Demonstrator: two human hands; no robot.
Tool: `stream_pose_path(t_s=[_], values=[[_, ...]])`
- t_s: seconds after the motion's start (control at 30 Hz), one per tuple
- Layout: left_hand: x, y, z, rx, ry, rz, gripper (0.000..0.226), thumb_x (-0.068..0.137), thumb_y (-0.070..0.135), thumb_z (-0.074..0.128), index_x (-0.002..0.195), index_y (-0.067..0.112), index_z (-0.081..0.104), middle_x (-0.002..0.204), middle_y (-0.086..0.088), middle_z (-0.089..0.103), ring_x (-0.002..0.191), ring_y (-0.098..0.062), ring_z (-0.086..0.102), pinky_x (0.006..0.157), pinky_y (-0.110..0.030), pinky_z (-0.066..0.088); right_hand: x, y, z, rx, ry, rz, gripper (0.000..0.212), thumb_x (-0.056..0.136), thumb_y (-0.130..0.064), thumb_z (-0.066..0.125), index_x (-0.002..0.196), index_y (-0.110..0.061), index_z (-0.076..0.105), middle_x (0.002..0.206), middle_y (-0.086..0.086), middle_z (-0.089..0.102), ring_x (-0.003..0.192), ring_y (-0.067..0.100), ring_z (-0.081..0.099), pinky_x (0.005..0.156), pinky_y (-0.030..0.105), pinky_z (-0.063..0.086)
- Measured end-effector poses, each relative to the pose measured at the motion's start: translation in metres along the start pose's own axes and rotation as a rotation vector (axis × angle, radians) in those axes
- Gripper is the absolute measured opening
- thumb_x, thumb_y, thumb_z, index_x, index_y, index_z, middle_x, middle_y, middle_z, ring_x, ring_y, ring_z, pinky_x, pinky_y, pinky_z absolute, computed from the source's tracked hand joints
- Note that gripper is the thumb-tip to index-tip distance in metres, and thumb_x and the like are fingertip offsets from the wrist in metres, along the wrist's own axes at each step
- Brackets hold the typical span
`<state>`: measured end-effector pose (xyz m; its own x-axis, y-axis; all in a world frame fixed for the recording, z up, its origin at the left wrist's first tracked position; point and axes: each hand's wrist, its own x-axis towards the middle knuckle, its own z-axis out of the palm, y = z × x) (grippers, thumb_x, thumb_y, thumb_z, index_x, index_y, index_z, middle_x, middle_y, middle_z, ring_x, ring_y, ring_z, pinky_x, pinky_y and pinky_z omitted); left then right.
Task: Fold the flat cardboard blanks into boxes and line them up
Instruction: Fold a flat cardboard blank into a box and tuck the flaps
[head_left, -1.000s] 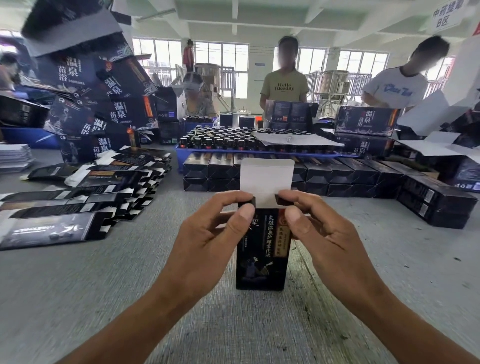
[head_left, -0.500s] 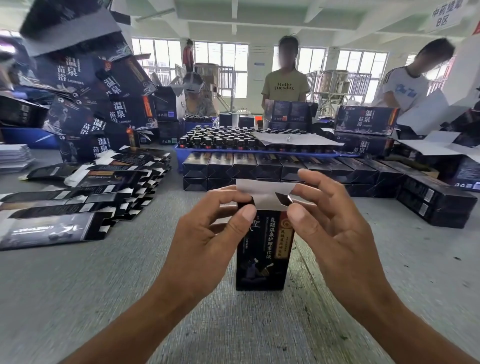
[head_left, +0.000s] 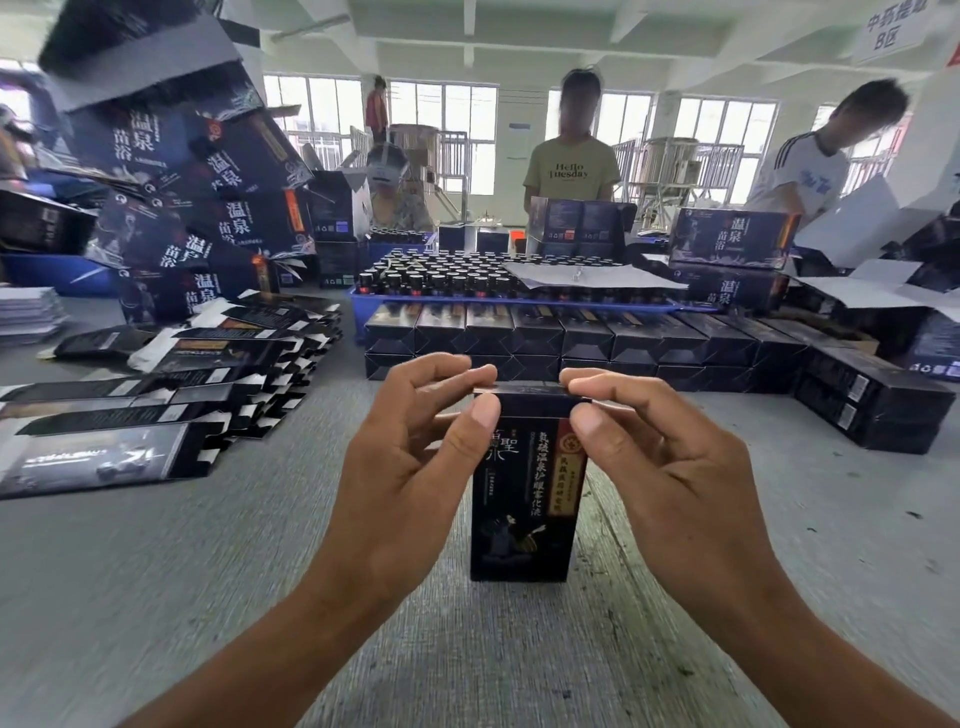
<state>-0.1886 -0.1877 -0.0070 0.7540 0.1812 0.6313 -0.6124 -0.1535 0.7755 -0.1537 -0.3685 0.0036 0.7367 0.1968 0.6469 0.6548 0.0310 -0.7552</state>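
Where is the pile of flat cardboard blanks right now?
In the head view, the pile of flat black cardboard blanks lies on the grey table, left of the left hand.

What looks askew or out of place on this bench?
The tall stack of large dark printed cartons at far left leans and looks jumbled, some flaps open. The flat dark cardboard blanks below lie fanned unevenly. The neat row of folded black boxes looks fine.
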Motion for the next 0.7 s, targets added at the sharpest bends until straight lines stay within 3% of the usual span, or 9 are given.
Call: stream_pose_path(t_s=[0.1, 0.37, 0.53, 0.7], values=[[-0.0005, 0.0003, 0.001, 0.067, 0.0, 0.02, 0.032, 0.093, 0.043, 0.058, 0.125, 0.049, 0.056, 0.125, 0.017, 0.067, 0.112, -0.011, 0.067, 0.087, -0.022, 0.055, 0.0005, 0.0011, -0.0007, -0.002, -0.001, 0.004, 0.022, 0.094, -0.019, 0.063, 0.105, -0.036, 0.072, 0.114, -0.02, 0.071, 0.109, 0.003, 0.067, 0.083, 0.012, 0.053], [-0.0007, 0.0031, 0.002, 0.188, 0.022, 0.053, 0.022, 0.1, 0.034, 0.057, 0.116, 0.035, 0.071, 0.106, 0.014, 0.073, 0.102, -0.01, 0.069, 0.074, -0.015, 0.055, 0.0015, 0.0026, -0.0016, -0.069, -0.005, -0.037, 0.018, 0.09, -0.032, 0.061, 0.105, -0.032, 0.071, 0.116, -0.016, 0.071, 0.112, 0.009, 0.067, 0.089, 0.034, 0.057], [0.0001, 0.0055, 0.0029, 0.199, 0.025, 0.057, 0.023, 0.096, 0.033, 0.056, 0.113, 0.035, 0.072, 0.088, 0.018, 0.069, 0.093, -0.008, 0.069, 0.072, -0.013, 0.053, 0.0022, 0.0053, -0.0029, -0.076, -0.005, -0.053, 0.017, 0.091, -0.031, 0.062, 0.105, -0.033, 0.072, 0.118, -0.016, 0.071, 0.112, 0.01, 0.067, 0.089, 0.03, 0.059], [0.0011, 0.0069, 0.0009, 0.255, 0.013, 0.142, 0.024, 0.096, 0.028, 0.056, 0.115, 0.031, 0.071, 0.112, 0.019, 0.07, 0.108, -0.002, 0.064, 0.071, -0.008, 0.051, 0.0035, 0.0081, -0.0057, -0.117, -0.019, -0.09, 0.013, 0.095, -0.027, 0.065, 0.106, -0.031, 0.072, 0.117, -0.016, 0.07, 0.112, 0.011, 0.067, 0.087, 0.03, 0.058]])
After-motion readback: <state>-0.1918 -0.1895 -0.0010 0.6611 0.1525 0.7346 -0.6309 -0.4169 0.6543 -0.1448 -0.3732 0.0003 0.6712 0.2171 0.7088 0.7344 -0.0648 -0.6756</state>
